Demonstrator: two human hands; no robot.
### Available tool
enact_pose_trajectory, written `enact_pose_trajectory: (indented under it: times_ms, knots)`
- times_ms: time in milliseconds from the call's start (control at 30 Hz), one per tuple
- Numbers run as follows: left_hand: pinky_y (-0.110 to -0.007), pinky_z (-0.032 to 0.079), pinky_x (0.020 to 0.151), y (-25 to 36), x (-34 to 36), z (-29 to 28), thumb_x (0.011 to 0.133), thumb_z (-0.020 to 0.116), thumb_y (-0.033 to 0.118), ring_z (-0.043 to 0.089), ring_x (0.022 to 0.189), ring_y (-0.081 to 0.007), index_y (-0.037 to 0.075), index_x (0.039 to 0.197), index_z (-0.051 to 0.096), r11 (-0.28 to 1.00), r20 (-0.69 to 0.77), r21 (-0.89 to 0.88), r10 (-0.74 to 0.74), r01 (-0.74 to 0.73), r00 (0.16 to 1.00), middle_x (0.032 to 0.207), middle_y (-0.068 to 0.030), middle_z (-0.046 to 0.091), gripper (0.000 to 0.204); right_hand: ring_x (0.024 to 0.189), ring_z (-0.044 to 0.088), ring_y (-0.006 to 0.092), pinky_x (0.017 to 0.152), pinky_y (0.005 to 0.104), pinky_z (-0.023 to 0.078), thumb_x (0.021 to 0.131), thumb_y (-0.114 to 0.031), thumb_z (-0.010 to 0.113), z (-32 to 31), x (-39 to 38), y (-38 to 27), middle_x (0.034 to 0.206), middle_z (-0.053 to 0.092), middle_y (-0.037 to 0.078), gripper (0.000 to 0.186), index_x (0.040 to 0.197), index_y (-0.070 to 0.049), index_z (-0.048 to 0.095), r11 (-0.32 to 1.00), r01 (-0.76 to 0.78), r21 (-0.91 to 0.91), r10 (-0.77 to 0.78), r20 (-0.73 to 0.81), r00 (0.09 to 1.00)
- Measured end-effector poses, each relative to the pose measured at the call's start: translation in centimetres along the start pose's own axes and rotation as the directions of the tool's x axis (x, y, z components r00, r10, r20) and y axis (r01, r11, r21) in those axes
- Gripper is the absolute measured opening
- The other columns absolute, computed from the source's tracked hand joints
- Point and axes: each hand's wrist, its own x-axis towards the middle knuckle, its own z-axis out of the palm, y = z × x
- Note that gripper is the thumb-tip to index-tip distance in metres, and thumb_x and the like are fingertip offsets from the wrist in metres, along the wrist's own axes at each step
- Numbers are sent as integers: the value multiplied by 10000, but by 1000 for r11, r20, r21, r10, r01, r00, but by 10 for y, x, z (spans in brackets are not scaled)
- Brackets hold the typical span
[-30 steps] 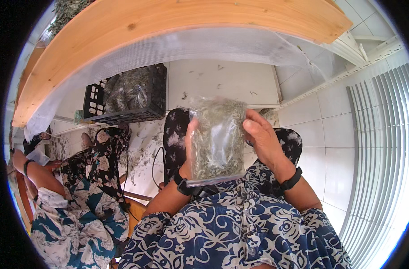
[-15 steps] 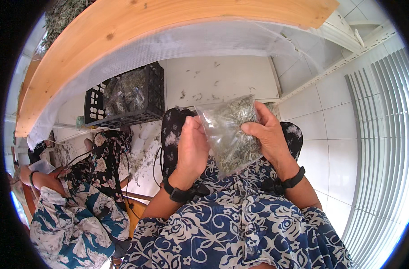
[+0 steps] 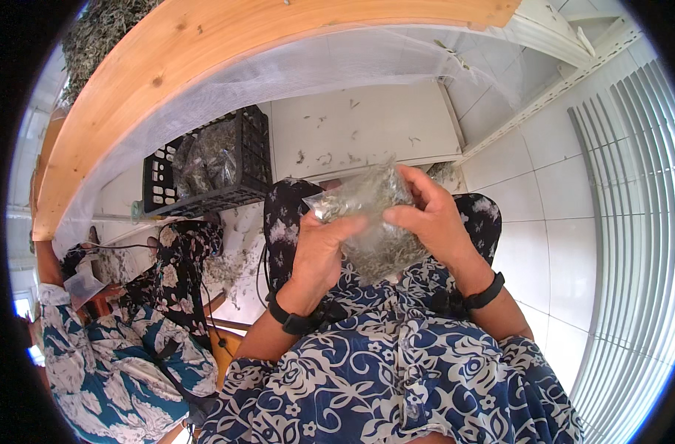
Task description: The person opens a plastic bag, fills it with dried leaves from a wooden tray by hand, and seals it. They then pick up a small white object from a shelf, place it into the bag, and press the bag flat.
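Observation:
A clear plastic bag of dried grey-green herb [image 3: 385, 251] is held over my lap, its top partly blurred by motion. My right hand [image 3: 435, 222] grips the bag's right side, thumb on the front and fingers behind. On the other side my left hand [image 3: 319, 251] pinches the bag, its thumb laid across the front; its other fingers are mostly hidden behind the plastic. Both wrists carry black straps.
Ahead, a wooden-edged frame [image 3: 204, 37] with white netting arches across. Beneath it stands a black crate [image 3: 252, 159] of filled bags. A co-worker [image 3: 115, 362] sits at left, near a translucent plastic piece [image 3: 84, 287]. Herb scraps litter a white board [image 3: 382, 118]. Grey slats [image 3: 633, 222] line the right.
My left hand has gone from lying flat beside the bag to pinching it with the thumb in front. The bag has shifted slightly left. The co-worker's arm has moved up toward the frame.

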Motion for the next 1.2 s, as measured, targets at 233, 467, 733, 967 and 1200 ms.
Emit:
enact_pose_trajectory:
  times_ms: [233,467,733,967,1200]
  knots:
    - [-309,518,860,-10,-1,2,786,624,-72,662,918,-170,-21,1154,615,999,-1,-50,18,-18,1000,1044,-95,691,372,1082,557,147,945,295,453,795,-148,752,-13,-1,15,1192,606,92,598,1311,23,505,986,28,162,-26,-12,1000]
    - [-320,501,897,-14,-2,0,816,603,-32,633,991,-179,-14,1222,551,997,71,-75,41,-36,997,1115,-95,652,409,1028,573,137,911,286,467,822,-147,725,-12,-5,16,1148,618,93,531,1273,45,521,998,38,57,-39,6,999]
    - [-375,453,960,-1,2,-2,888,659,224,548,1129,-200,7,1329,449,993,119,-95,87,-76,989,1259,-108,556,535,994,578,130,875,281,477,859,-108,671,-10,-6,8,1120,620,87,437,1242,53,534,938,-60,341,52,32,998]
    - [-275,519,805,-11,17,-2,797,689,-33,633,874,-149,0,1096,601,996,80,-52,82,-77,993,1005,-81,665,314,990,570,130,863,283,476,847,-176,702,-8,-2,18,1110,622,68,470,1235,36,542,982,-9,190,6,18,1000]
    - [-296,508,846,-5,16,3,798,695,-12,618,930,-152,20,1128,584,997,60,-11,83,-82,995,1035,-63,641,351,926,596,123,826,279,491,863,-176,676,-9,4,15,1047,653,58,374,1161,38,600,990,12,143,-18,41,999]
